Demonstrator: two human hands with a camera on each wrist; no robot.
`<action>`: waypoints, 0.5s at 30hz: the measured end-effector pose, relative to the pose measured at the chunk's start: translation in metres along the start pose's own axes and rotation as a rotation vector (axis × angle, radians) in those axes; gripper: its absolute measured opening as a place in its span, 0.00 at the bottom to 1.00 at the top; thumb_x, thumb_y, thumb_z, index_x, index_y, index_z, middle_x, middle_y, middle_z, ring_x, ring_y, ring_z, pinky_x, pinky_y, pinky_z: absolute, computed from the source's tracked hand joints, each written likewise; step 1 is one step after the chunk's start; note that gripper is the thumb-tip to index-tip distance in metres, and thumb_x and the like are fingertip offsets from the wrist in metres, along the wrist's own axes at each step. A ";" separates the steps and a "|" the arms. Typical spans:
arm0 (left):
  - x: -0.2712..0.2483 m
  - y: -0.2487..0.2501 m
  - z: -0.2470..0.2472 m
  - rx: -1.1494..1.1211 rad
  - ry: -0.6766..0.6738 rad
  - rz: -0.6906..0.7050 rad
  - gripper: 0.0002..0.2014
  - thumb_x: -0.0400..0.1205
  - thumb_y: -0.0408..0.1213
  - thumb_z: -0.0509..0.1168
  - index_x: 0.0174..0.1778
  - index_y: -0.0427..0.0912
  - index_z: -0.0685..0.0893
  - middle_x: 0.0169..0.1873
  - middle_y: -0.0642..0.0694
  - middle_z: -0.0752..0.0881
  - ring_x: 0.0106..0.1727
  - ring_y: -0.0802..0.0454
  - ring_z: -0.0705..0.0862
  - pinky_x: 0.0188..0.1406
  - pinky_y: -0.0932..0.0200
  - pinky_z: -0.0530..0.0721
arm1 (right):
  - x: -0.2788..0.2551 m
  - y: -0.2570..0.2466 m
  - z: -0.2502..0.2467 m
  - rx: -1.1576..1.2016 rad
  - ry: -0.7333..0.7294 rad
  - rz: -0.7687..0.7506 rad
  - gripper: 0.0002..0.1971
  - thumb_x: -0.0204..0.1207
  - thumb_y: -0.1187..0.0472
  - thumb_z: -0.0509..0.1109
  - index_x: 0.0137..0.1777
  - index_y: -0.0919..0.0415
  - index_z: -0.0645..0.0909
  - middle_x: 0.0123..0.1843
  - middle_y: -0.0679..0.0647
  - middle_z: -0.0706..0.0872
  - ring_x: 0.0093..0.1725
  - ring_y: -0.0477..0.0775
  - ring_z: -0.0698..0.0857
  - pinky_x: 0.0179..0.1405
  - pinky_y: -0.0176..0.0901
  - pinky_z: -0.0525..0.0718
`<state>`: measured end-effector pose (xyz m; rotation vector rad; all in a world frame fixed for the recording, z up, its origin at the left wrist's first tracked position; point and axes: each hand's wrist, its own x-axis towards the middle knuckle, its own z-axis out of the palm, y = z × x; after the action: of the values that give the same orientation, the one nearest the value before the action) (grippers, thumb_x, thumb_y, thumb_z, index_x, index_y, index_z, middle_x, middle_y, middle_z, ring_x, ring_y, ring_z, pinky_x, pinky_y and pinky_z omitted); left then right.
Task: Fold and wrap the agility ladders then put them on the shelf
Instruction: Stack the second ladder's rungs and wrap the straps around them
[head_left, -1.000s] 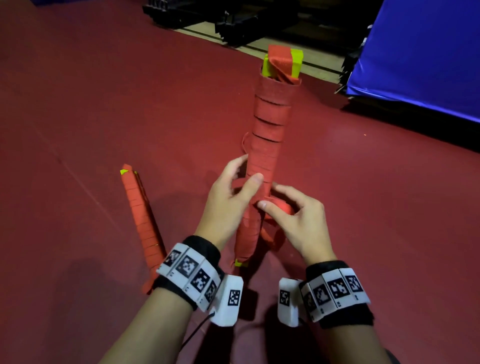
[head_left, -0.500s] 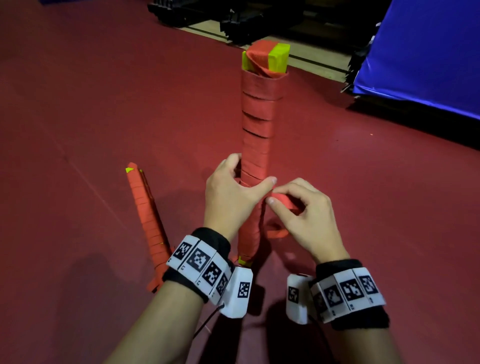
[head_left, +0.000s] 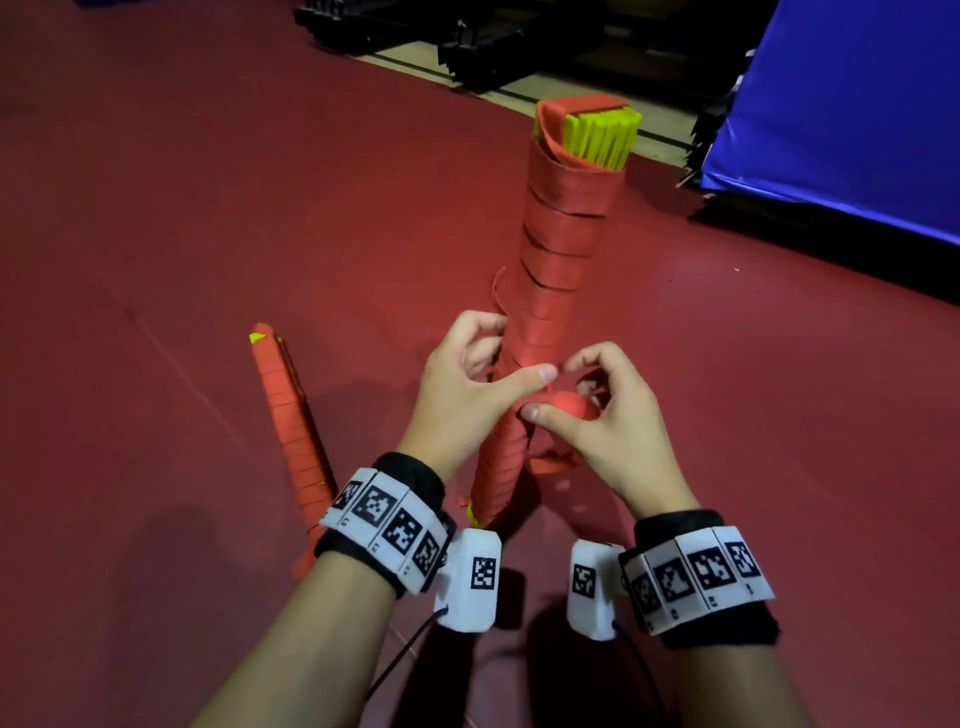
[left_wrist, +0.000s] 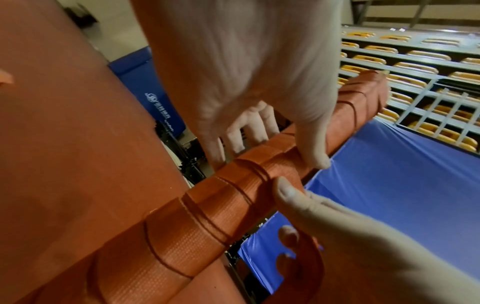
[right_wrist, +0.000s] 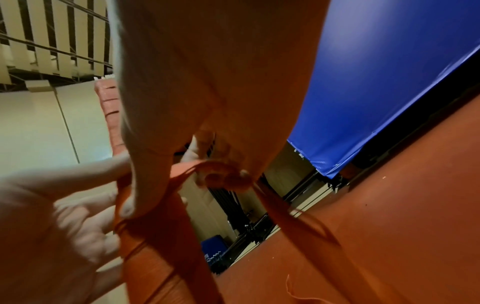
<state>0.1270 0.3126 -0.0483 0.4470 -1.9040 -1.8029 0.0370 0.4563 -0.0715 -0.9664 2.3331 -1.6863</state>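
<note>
Two agility ladders are in front of you on the red floor (head_left: 156, 218): one wrapped bundle (head_left: 291, 421) lies flat to your left, and the one you are working on, the upright ladder bundle (head_left: 563, 234), stands on end between your hands, tilted slightly away from you, its yellow rungs (head_left: 602, 136) showing at the top. Your left hand (head_left: 467, 389) is curled round the middle of that bundle, thumb laid across the red strap wraps. Your right hand (head_left: 613, 431) pinches the loose strap end (head_left: 569, 405) between thumb and fingers, just beside your left thumb, with more slack strap hanging below it. A blue mat (head_left: 852, 109) lies off to the right, and dark equipment (head_left: 467, 41) stands along the far edge of the floor.
</note>
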 end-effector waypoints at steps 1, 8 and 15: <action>0.000 -0.001 -0.002 -0.026 -0.020 -0.010 0.19 0.76 0.27 0.80 0.60 0.39 0.81 0.51 0.43 0.95 0.54 0.48 0.93 0.55 0.58 0.89 | -0.001 -0.001 -0.001 0.019 -0.035 0.028 0.25 0.64 0.58 0.89 0.56 0.44 0.81 0.45 0.41 0.85 0.42 0.45 0.81 0.46 0.36 0.80; -0.003 -0.008 -0.004 -0.052 0.011 -0.001 0.18 0.79 0.32 0.78 0.62 0.53 0.88 0.58 0.50 0.93 0.61 0.57 0.91 0.61 0.63 0.84 | 0.001 -0.011 -0.004 -0.019 -0.091 -0.011 0.24 0.63 0.50 0.89 0.60 0.47 0.90 0.52 0.36 0.93 0.49 0.37 0.90 0.55 0.41 0.87; 0.003 -0.011 -0.007 0.001 0.054 0.058 0.18 0.79 0.35 0.79 0.60 0.60 0.87 0.53 0.60 0.93 0.59 0.61 0.90 0.61 0.67 0.83 | 0.011 -0.023 -0.023 -0.330 -0.213 0.012 0.06 0.68 0.45 0.85 0.42 0.42 0.93 0.31 0.40 0.89 0.30 0.41 0.86 0.36 0.36 0.84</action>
<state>0.1270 0.3044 -0.0591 0.4321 -1.8620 -1.7359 0.0283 0.4652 -0.0389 -1.1170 2.5067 -1.1462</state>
